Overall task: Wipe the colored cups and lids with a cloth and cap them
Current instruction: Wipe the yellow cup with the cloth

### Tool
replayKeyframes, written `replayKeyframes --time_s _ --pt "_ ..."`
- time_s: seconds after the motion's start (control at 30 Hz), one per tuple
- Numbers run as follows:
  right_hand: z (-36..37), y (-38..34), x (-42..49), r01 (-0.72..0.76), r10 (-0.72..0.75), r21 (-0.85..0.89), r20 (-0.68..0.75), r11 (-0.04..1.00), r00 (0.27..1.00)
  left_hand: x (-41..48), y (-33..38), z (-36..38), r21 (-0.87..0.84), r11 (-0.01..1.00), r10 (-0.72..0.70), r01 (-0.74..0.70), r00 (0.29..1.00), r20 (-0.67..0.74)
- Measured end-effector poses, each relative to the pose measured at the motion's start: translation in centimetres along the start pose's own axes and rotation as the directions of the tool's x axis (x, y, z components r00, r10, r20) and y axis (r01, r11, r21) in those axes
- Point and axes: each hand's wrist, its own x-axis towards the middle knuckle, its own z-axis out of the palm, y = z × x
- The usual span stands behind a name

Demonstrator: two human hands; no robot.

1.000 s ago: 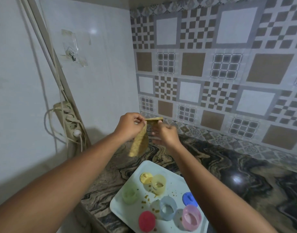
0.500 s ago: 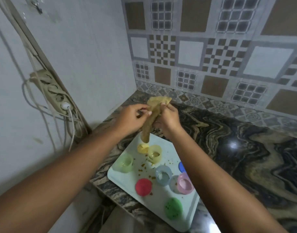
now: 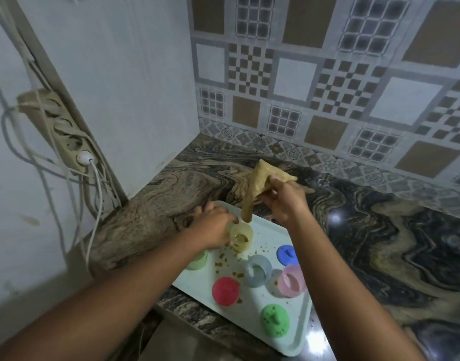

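A pale tray (image 3: pixel 289 342) on the marble counter carries coloured cups and lids. My left hand (image 3: pixel 213 230) grips the yellow cup (image 3: pixel 241 238) at the tray's far end. My right hand (image 3: pixel 283 201) holds a yellow cloth (image 3: pixel 255 188) above it, one end hanging down to just over the cup. On the tray stand a blue cup (image 3: pixel 258 270), a pink cup (image 3: pixel 292 281) and a green cup (image 3: pixel 199 260), partly hidden by my left arm. A red lid (image 3: pixel 225 291), a green lid (image 3: pixel 274 319) and a blue lid (image 3: pixel 287 254) lie loose.
Brown crumbs (image 3: pixel 221 259) are scattered on the tray near the cups. A power strip (image 3: pixel 62 134) with cables hangs on the white wall to the left. The tray sits close to the counter's front edge (image 3: pixel 197 316). Patterned tiles line the back wall.
My left hand let go of the cloth and dropped to the yellow cup. The right hand keeps the cloth. The view tilted down toward the tray.
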Motion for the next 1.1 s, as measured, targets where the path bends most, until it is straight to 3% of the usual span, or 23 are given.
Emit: replayKeyframes --time_s 0.23,0.33,0.43,0.57,0.73,0.83,0.93,1.1 --pt "-1.8 -0.2 -0.6 0.114 -0.112 -0.141 0.018 0.983 0.994 1.7 1.5 1.9 0.121 0.991 0.041 -0.050 0.997 0.069" --pt "-2.4 -0.3 -0.8 0.151 -0.152 -0.194 0.010 0.969 0.988 2.2 1.3 2.0 0.038 0.999 0.033 -0.034 0.999 0.012" --pt "-3.1 -0.3 -1.3 0.205 -0.203 -0.239 0.031 0.949 0.979 1.9 0.5 1.4 -0.188 0.982 0.018 -0.036 0.995 -0.100" --pt "-3.1 -0.2 -2.4 0.343 -0.320 -0.293 0.123 0.892 0.939 0.9 -0.2 -1.6 -0.516 0.853 -0.038 -0.071 0.979 -0.198" --pt "-0.9 0.2 -4.6 0.506 -0.405 -0.279 0.348 0.816 0.845 -0.9 -0.4 -5.9 -0.697 0.702 -0.069 -0.149 0.959 -0.275" --pt "0.5 0.1 -5.8 0.567 -0.414 -0.238 0.476 0.789 0.776 -2.1 0.3 -7.4 -0.841 0.503 -0.119 -0.198 0.948 -0.294" --pt "1.1 -0.4 -6.2 0.582 -0.436 -0.204 0.483 0.787 0.759 -3.1 1.1 -8.1 -0.902 0.338 -0.207 -0.268 0.914 -0.349" --pt "1.4 -1.2 -6.2 0.532 -0.416 -0.211 0.418 0.820 0.808 -4.8 1.3 -6.8 -0.826 0.443 -0.008 -0.348 0.920 -0.392"
